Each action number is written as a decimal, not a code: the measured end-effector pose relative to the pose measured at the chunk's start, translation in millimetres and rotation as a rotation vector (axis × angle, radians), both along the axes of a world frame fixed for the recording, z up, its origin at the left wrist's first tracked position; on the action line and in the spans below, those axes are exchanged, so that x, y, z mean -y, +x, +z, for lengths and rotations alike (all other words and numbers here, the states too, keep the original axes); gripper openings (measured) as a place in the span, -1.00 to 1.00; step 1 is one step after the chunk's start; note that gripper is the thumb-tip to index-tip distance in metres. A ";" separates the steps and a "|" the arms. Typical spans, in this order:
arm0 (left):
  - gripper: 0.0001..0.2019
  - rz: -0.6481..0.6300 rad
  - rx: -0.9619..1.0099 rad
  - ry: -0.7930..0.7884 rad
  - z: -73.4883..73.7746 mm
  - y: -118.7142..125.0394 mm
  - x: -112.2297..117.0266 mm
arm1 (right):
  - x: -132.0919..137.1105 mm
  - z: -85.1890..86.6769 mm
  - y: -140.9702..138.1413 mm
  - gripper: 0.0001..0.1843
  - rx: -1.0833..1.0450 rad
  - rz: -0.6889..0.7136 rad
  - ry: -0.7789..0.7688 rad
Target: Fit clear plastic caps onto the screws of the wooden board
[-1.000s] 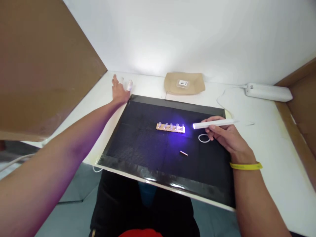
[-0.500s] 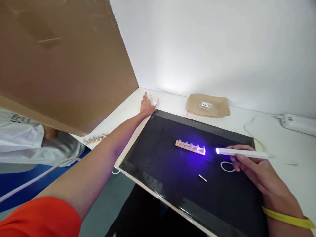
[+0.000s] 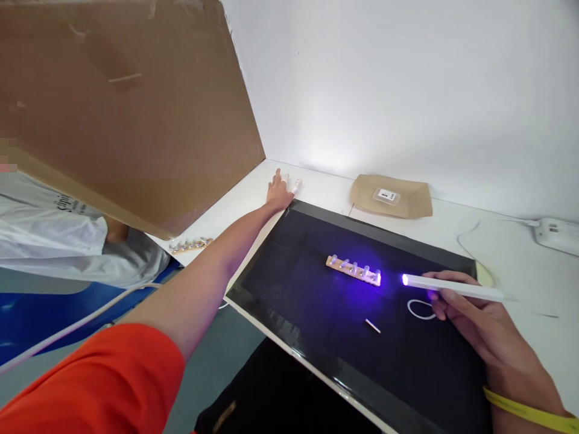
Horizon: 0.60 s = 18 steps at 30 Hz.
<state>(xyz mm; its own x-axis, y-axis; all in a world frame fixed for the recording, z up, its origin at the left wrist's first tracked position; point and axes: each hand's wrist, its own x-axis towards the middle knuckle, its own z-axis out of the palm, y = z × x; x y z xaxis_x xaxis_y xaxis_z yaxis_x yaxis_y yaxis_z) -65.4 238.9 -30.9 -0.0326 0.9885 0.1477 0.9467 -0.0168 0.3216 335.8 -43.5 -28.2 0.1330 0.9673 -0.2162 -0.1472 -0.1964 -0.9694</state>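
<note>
My right hand (image 3: 470,319) is closed round a white pen-shaped light (image 3: 452,286) whose tip glows violet. The tip points left at a small tan strip (image 3: 353,269) with a row of clear pegs, lying on a black mat (image 3: 316,307). A white ring (image 3: 420,309) lies on the mat just under my right fingers, and a short metal pin (image 3: 372,326) lies nearer me. My left hand (image 3: 280,191) is stretched out flat on the white table beyond the mat's far left corner, fingers spread, white covers on some fingertips.
A brown cardboard panel (image 3: 126,114) walls off the left side. A second strip with pegs (image 3: 190,245) lies at the table's left edge, near another person's white sleeve (image 3: 54,235). A tan packet with a label (image 3: 391,196) sits at the back; a white power strip (image 3: 556,235) at far right.
The view has swung left, revealing the cardboard panel's edge, the second strip and the other person's sleeve. Both hands have stayed about where they were relative to the mat.
</note>
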 end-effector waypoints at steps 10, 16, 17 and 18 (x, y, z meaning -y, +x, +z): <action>-0.54 0.004 -0.017 0.041 -2.0 -3.8 -3.9 | -0.9 8.0 -4.6 -0.56 0.000 0.003 0.010; -0.52 0.000 -0.049 0.049 3.2 -1.1 6.5 | 1.1 5.3 -3.9 -0.60 -0.004 0.017 0.039; -0.50 -0.003 -0.055 0.045 3.8 -0.1 10.1 | 1.6 5.0 -3.5 -0.60 0.003 0.020 0.041; -0.49 -0.008 -0.062 0.042 4.1 1.0 14.0 | 2.0 5.1 -3.3 -0.60 0.009 0.018 0.041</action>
